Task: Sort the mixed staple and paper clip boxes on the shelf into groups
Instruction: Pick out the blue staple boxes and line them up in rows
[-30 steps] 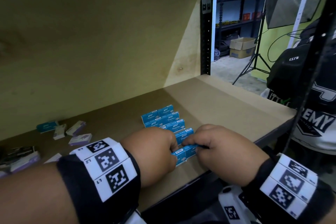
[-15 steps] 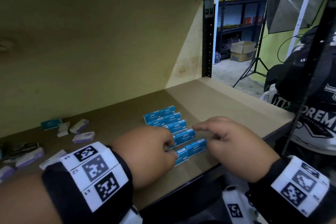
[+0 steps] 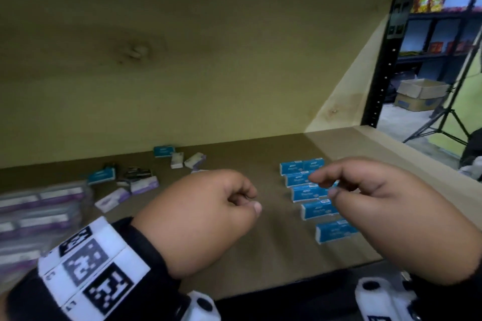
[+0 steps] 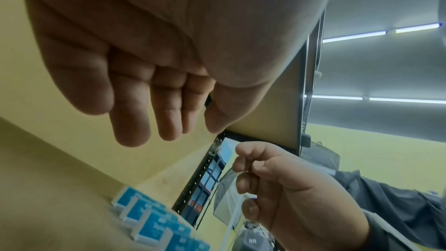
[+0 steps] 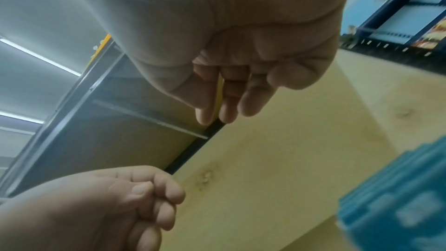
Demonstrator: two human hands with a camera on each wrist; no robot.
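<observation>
A row of several blue staple boxes (image 3: 310, 193) lies in a neat line on the wooden shelf (image 3: 263, 258), right of centre; the left wrist view shows the same blue boxes (image 4: 149, 224) low down. My right hand (image 3: 329, 185) hovers just above that row with its fingers loosely curled and nothing in them. My left hand (image 3: 251, 200) hangs left of the row, loosely curled and holding nothing. Purple-and-white boxes (image 3: 144, 185) lie scattered further left, with two stray blue boxes (image 3: 163, 151) among them.
A blurred stack of purple boxes (image 3: 39, 216) fills the shelf's left end. Loose dark clips (image 3: 137, 172) lie among the scattered boxes. The plywood back wall (image 3: 208, 73) closes the rear; a black upright post (image 3: 386, 65) bounds the right side.
Both hands have let go of the nearest blue boxes and lifted off the row. The view has swung left, so the scattered purple boxes show more fully.
</observation>
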